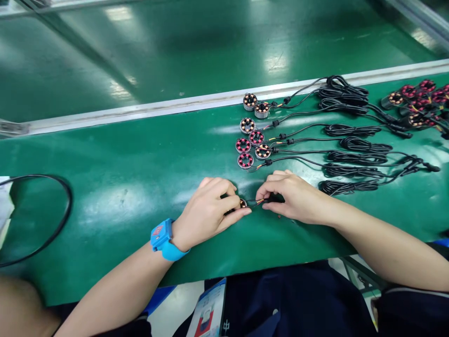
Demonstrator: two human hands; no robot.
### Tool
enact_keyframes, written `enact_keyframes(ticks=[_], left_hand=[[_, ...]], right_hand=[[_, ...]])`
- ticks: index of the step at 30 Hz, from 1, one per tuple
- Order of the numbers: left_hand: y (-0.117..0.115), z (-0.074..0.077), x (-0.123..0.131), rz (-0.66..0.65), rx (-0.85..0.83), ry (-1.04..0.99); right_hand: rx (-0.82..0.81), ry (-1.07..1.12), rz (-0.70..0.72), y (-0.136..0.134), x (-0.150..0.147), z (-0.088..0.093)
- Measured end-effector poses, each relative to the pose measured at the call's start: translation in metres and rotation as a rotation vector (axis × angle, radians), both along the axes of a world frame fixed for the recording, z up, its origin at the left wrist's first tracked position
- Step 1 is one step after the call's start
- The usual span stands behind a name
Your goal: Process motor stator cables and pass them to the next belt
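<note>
My left hand (216, 206), with a blue wrist strap (168, 239) behind it, is closed around a motor stator (243, 203); only a bit of its copper windings shows past the fingers. To its right, my right hand (289, 196) pinches the thin coloured wires (260, 201) that run from this stator. Part of the black cable lies hidden under the right palm. Just beyond both hands, several stators with pink or copper-coloured windings, such as the pink one (245, 160), lie on the green table (115, 206), each wired to a black cable.
Coiled black cables (351, 186) lie in a column right of the stators. A heap of more stators (426, 100) sits at the far right. A pale rail (157, 106) crosses behind. At left, a black cable loop (70, 201) curves near another person's arm (24, 304).
</note>
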State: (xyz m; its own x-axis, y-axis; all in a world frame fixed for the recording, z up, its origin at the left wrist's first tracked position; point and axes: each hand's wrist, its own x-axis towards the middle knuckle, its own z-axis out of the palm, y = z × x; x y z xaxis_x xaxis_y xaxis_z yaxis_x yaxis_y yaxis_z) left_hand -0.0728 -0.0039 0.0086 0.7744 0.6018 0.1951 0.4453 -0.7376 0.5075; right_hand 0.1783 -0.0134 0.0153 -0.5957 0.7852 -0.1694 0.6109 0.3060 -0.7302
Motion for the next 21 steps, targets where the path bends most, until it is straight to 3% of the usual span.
enact_keyframes(ticks=[3,8,12,17,21], left_hand=[[0.002,0.000,0.001,0.027,0.002,-0.086],[0.022,-0.007,0.007,0.229,0.110,-0.075],[0.033,-0.014,0.013,0.221,0.084,0.017],[0.026,-0.015,0.013,0.224,-0.008,-0.094],[0.020,-0.014,0.009,0.239,0.016,-0.151]], right_hand=[[0.002,0.003,0.001,0.000,0.000,0.000],[-0.021,0.008,-0.004,0.001,-0.001,0.000],[-0.018,0.024,-0.012,0.001,-0.001,-0.002],[0.013,0.047,0.003,-0.001,0.002,0.001],[0.176,0.183,-0.059,0.002,0.005,0.004]])
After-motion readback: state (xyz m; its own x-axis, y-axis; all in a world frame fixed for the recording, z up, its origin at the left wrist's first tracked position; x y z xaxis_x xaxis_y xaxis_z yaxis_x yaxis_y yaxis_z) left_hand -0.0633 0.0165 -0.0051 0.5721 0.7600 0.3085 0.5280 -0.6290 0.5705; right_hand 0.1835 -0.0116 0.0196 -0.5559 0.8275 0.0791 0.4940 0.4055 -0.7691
